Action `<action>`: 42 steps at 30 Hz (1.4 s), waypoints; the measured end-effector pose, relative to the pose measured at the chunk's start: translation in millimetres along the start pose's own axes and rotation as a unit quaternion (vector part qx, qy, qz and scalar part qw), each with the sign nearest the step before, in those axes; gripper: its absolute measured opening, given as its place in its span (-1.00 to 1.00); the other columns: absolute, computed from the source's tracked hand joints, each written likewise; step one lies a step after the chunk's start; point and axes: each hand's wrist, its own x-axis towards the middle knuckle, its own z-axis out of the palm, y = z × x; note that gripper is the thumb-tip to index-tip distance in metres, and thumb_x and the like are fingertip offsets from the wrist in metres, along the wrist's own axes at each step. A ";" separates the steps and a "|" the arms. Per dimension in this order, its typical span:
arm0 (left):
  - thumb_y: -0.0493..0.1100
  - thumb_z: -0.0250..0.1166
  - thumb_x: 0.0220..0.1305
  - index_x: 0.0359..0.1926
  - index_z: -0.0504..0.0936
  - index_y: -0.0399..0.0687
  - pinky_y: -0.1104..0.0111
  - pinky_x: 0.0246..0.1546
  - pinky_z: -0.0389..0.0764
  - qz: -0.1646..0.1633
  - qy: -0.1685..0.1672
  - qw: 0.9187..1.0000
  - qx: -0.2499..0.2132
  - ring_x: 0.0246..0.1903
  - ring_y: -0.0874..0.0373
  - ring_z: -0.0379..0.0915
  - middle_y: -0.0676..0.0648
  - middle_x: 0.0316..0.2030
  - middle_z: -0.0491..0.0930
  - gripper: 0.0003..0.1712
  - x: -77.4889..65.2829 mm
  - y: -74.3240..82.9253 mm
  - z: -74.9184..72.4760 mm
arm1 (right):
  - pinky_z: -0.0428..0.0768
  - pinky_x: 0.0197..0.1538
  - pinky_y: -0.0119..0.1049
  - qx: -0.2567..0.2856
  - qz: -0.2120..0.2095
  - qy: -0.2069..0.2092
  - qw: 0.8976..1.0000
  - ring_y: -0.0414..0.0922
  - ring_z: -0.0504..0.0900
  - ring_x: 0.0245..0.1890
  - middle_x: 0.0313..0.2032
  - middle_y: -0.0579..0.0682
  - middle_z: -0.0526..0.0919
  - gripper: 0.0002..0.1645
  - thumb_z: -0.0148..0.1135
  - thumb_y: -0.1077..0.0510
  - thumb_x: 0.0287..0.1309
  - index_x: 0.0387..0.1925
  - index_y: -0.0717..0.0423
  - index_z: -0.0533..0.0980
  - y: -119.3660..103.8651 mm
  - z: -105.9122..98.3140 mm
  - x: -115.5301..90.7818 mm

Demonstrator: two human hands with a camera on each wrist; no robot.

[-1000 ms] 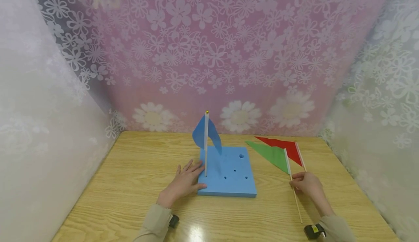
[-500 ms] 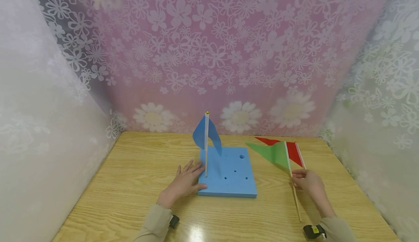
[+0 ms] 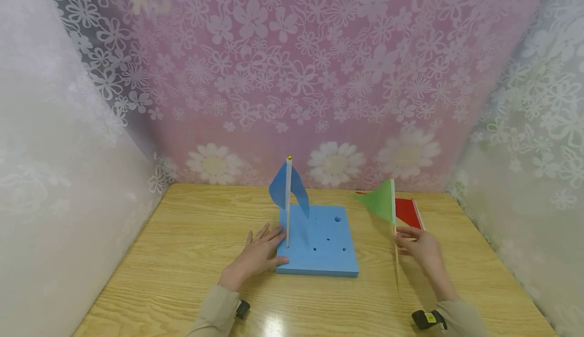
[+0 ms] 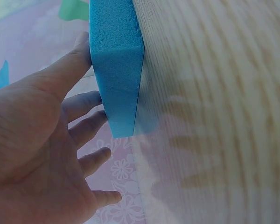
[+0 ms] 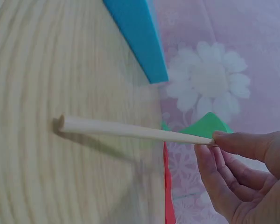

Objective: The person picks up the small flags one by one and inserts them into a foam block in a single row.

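Stick (image 5: 130, 129) of green flag (image 3: 383, 201) in pinched right fingers (image 5: 212, 175), red flag (image 3: 407, 213) behind, left fingers (image 4: 85, 104) apart on board (image 3: 326, 263) by blue flag (image 3: 277, 187).

Left hand (image 3: 256, 254) spread, right hand (image 3: 424, 249) pinching

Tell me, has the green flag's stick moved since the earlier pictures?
Yes: the green flag's stick has shifted left, toward the blue board, and stands more upright.

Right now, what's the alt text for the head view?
A person's right-hand grip holds a green flag by its stick, near a red flag on a wooden table. The open left-hand grip touches a blue board where a blue flag stands upright.
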 end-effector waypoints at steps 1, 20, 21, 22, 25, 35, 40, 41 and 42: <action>0.13 0.32 0.36 0.54 0.27 -0.07 -0.48 0.35 -0.21 0.000 0.000 1.000 0.000 0.56 -0.30 -0.22 -0.14 0.55 0.12 -0.15 -0.1 -0.2 0.0 | 0.77 -0.24 -0.20 0.006 -0.006 0.000 1.000 -0.27 0.73 -0.40 -0.10 0.30 0.69 -0.45 0.31 0.27 0.33 0.21 0.58 0.44 -2.0 1.9 0.7; 0.13 0.33 0.36 0.53 0.29 -0.07 -0.48 0.35 -0.16 0.001 0.005 1.000 0.006 0.55 -0.31 -0.17 -0.15 0.54 0.15 -0.16 0.3 -4.1 1.5 | 0.77 -0.25 -0.19 0.117 -0.071 0.043 0.990 -0.24 0.76 -0.32 -0.16 -0.05 0.67 -0.48 0.34 0.19 0.33 0.22 0.39 0.51 -52.9 42.4 7.7; 0.13 0.33 0.36 0.53 0.29 -0.07 -0.48 0.35 -0.17 0.001 0.005 1.000 0.006 0.55 -0.31 -0.17 -0.15 0.54 0.15 -0.16 0.1 -3.9 1.3 | 0.77 -0.25 -0.20 0.119 -0.072 0.040 0.989 -0.25 0.76 -0.32 -0.16 -0.04 0.67 -0.48 0.34 0.18 0.33 0.22 0.38 0.51 -55.5 44.6 7.8; 0.13 0.33 0.36 0.53 0.30 -0.07 -0.48 0.35 -0.17 0.001 0.004 1.000 0.006 0.55 -0.31 -0.17 -0.16 0.54 0.15 -0.16 -0.1 -3.8 1.0 | 0.77 -0.25 -0.21 0.121 -0.072 0.039 0.989 -0.25 0.76 -0.32 -0.16 -0.04 0.66 -0.49 0.34 0.18 0.33 0.22 0.37 0.51 -58.3 47.2 8.0; 0.12 0.33 0.36 0.53 0.29 -0.08 -0.49 0.35 -0.18 0.002 0.005 1.000 0.005 0.55 -0.32 -0.18 -0.16 0.54 0.15 -0.16 -0.9 -3.0 0.1 | 0.76 -0.27 -0.26 0.131 -0.075 0.036 0.988 -0.26 0.75 -0.33 -0.18 -0.03 0.66 -0.51 0.34 0.20 0.33 0.21 0.36 0.53 -66.0 55.2 9.3; 0.14 0.33 0.36 0.53 0.29 -0.07 -0.48 0.35 -0.17 -0.003 0.003 1.000 0.001 0.55 -0.31 -0.18 -0.16 0.54 0.15 -0.16 -1.2 -3.0 0.7 | 0.76 -0.25 -0.25 0.164 -0.111 0.027 0.980 -0.26 0.76 -0.31 -0.11 0.19 0.65 -0.54 0.35 0.25 0.31 0.19 0.36 0.55 -94.0 85.6 11.7; 0.14 0.33 0.35 0.53 0.29 -0.06 -0.49 0.35 -0.17 -0.003 0.001 1.000 0.002 0.55 -0.31 -0.19 -0.16 0.54 0.14 -0.15 0.0 -2.9 0.2 | 0.76 -0.24 -0.24 0.182 -0.132 0.034 0.974 -0.16 0.78 -0.28 -0.11 0.24 0.63 -0.58 0.36 0.27 0.29 0.13 0.35 0.58 -106.5 104.0 11.9; 0.14 0.33 0.35 0.53 0.29 -0.06 -0.48 0.35 -0.17 -0.003 0.001 1.000 0.003 0.55 -0.31 -0.19 -0.16 0.54 0.14 -0.15 0.2 -3.0 0.2 | 0.76 -0.24 -0.24 0.189 -0.138 0.034 0.972 -0.17 0.77 -0.29 -0.11 0.24 0.62 -0.59 0.37 0.27 0.28 0.12 0.35 0.59 -108.0 107.7 12.5; 0.14 0.33 0.35 0.53 0.29 -0.06 -0.48 0.35 -0.17 -0.003 0.001 1.000 0.004 0.55 -0.31 -0.19 -0.16 0.54 0.14 -0.15 0.3 -3.0 0.2 | 0.76 -0.25 -0.23 0.194 -0.145 0.035 0.970 -0.18 0.76 -0.30 -0.11 0.23 0.63 -0.60 0.37 0.28 0.28 0.11 0.36 0.59 -109.2 111.3 13.2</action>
